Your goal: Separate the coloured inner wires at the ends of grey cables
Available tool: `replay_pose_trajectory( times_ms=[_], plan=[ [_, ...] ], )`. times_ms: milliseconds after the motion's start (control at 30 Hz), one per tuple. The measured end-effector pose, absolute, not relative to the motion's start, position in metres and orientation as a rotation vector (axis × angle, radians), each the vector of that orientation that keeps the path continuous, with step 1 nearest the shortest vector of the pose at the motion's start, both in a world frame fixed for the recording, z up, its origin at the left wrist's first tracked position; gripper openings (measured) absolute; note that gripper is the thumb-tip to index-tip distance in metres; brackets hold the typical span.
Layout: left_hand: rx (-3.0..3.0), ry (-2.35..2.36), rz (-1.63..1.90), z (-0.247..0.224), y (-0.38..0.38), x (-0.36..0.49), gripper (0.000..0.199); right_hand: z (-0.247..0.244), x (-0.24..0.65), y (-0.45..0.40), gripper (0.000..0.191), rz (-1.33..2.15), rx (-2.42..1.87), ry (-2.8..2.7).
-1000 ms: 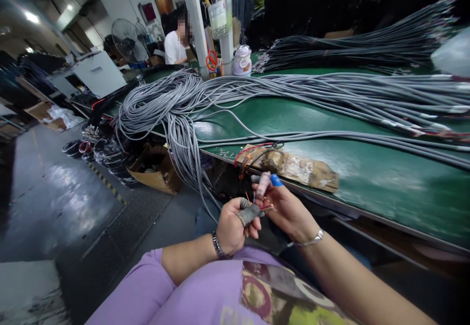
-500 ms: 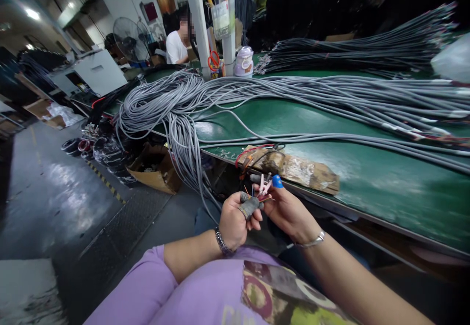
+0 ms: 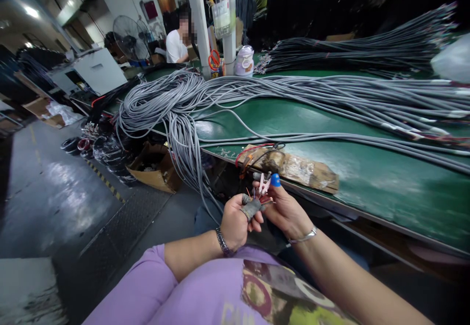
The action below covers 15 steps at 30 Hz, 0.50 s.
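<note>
Grey finger covers are on my left hand (image 3: 237,220), which is closed around the end of a cable. Thin coloured wires (image 3: 253,194), orange and blue among them, fan out above its fingertips. Close against it is my right hand (image 3: 286,212), with blue wrapping on the thumb tip. Its fingers pinch a small pale pink, clip-like tool (image 3: 263,185) by the wire ends. The fingers hide most of that tool, and I cannot tell its exact kind. Dark red wire ends show between the two hands.
Grey cables (image 3: 293,87) lie across the green table (image 3: 341,119), and a bundle hangs over its edge. A taped wooden block (image 3: 304,171) sits at the near edge. Dark cables, orange scissors (image 3: 213,59) and a co-worker (image 3: 176,46) are farther back. A cardboard box (image 3: 157,173) stands on the floor.
My right hand has shifted slightly left, and its wrist has drawn closer to my left hand. The wires fan a little differently above my left fingers. Both hands keep their hold.
</note>
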<state>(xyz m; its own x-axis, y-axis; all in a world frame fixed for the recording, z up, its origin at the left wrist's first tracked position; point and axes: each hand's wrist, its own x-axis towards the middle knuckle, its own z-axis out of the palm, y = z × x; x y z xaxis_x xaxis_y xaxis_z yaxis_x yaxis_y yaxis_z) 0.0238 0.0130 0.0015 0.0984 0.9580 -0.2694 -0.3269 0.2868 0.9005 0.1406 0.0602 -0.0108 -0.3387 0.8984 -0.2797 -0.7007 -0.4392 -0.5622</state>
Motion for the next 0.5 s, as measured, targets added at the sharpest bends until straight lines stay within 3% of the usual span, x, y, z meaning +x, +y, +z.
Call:
replay_pose_trajectory(
  times_ms=[500],
  plan=[
    [0.799, 1.038, 1.101, 0.0002, 0.0139, 0.0229, 0.035, -0.0068, 0.1391, 0.0557, 0.039, 1.916, -0.701, -0.399]
  ],
)
